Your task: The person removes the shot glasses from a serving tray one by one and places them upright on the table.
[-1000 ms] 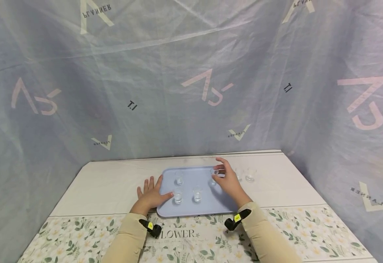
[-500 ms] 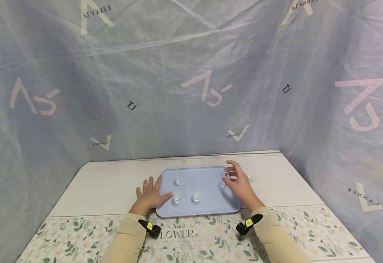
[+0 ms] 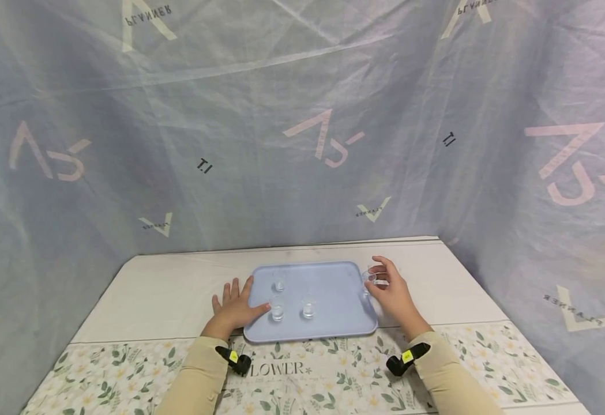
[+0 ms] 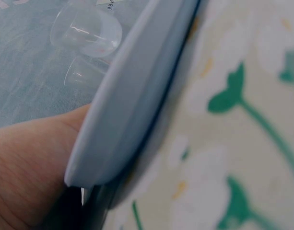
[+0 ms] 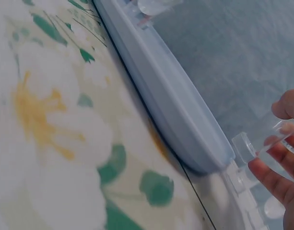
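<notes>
In the head view my left hand (image 3: pixel 235 311) lies with spread, straight fingers at the left edge of the light blue tray (image 3: pixel 335 300), its thumb reaching over the rim. My right hand (image 3: pixel 394 295) pinches a small clear shot glass (image 3: pixel 368 280) between thumb and fingers at the tray's right edge. The right wrist view shows that shot glass (image 5: pixel 256 140) tilted in this camera, just past the tray's end. On the tray's left half stand three more shot glasses: one at the back (image 3: pixel 279 282), one near my left thumb (image 3: pixel 277 312) and one further right (image 3: pixel 308 309).
More clear glasses (image 5: pixel 274 208) show beside the right fingers in the right wrist view; in the head view my right hand hides them. A white and floral cloth (image 3: pixel 177 300) covers the table. A grey-blue curtain (image 3: pixel 260 190) closes off the back and sides.
My right hand has moved right, carrying the shot glass from over the tray to its right edge. The glasses beyond that hand are now covered by it. My left hand stays put.
</notes>
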A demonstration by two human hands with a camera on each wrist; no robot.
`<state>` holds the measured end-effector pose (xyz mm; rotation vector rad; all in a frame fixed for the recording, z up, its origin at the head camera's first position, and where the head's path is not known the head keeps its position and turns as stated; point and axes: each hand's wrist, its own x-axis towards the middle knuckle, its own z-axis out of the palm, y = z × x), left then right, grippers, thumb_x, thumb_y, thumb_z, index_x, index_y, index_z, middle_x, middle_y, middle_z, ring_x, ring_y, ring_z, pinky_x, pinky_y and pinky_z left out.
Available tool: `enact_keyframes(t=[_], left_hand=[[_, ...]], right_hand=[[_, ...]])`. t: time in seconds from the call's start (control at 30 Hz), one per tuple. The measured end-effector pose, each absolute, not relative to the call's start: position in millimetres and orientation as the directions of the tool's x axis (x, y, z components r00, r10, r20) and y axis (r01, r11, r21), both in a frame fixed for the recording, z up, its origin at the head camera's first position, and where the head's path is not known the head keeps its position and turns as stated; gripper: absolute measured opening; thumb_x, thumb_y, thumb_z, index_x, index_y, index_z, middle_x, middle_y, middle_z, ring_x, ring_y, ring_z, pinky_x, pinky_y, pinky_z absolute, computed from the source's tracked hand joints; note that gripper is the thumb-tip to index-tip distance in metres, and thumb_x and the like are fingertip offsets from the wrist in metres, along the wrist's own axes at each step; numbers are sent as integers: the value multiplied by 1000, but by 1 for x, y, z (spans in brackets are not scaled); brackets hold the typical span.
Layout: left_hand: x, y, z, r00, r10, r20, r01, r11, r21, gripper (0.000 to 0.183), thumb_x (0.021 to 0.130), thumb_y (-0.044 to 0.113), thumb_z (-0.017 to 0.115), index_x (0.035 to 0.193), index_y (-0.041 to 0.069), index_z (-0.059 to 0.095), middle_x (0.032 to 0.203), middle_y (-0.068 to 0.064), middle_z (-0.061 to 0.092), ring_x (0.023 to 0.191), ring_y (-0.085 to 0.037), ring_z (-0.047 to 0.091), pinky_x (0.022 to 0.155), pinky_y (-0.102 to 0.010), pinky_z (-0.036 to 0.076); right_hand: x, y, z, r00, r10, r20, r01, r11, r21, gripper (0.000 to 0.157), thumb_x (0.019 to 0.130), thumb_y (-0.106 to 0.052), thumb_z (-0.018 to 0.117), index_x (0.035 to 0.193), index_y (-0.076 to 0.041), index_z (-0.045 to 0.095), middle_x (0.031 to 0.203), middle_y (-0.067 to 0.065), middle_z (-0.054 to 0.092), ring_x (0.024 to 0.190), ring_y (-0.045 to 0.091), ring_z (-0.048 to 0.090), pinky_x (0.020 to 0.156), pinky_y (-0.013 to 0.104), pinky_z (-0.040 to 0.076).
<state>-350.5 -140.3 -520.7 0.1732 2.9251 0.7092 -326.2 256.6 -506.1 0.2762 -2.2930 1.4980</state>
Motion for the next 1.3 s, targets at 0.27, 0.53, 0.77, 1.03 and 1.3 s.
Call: enact_keyframes(t=[0.27, 0.53, 0.77, 1.03, 1.3], left_hand=[[-348, -140, -517, -984, 144, -102, 81, 882, 464, 103, 89, 66, 62, 164, 13, 16, 165, -30, 2, 151, -50, -7, 113, -73, -7], [-349, -139, -519, -984, 141, -109, 77, 887, 455, 102, 90, 66, 62, 164, 14, 15, 166, -29, 1, 152, -49, -7, 113, -72, -7], [-348, -139, -516, -984, 137, -113, 71, 887, 457, 102, 90, 64, 63, 164, 13, 15, 166, -29, 1, 152, -49, -6, 114, -71, -7], [-346, -139, -513, -984, 143, -103, 79, 882, 465, 102, 90, 64, 63, 164, 12, 16, 165, -31, 3, 151, -50, -5, 113, -72, -6], [-345, -139, -513, -984, 142, -103, 78, 879, 471, 101, 90, 63, 64, 164, 12, 16, 165, -31, 2, 151, -50, -6, 113, -72, -7]], right_hand=[[-325, 270, -508, -906, 81, 417, -333, 473, -816, 65, 87, 6, 73, 144, -6, 45, 116, 19, 64, 105, 33, 65, 83, 23, 54], [-323, 278, -512, -893, 95, 440, -351, 465, -813, 68, 87, 3, 75, 147, -3, 44, 117, 23, 63, 105, 38, 65, 81, 25, 56], [-324, 278, -512, -910, 119, 398, -299, 478, -826, 65, 88, 2, 74, 146, -8, 44, 117, 19, 62, 107, 35, 65, 84, 30, 56], [-326, 280, -516, -914, 126, 386, -282, 487, -826, 63, 87, 3, 73, 144, -6, 46, 116, 19, 63, 106, 35, 65, 85, 37, 57], [-321, 277, -513, -918, 113, 381, -285, 481, -829, 62, 88, 4, 72, 143, -4, 46, 116, 22, 62, 106, 38, 65, 82, 22, 53]])
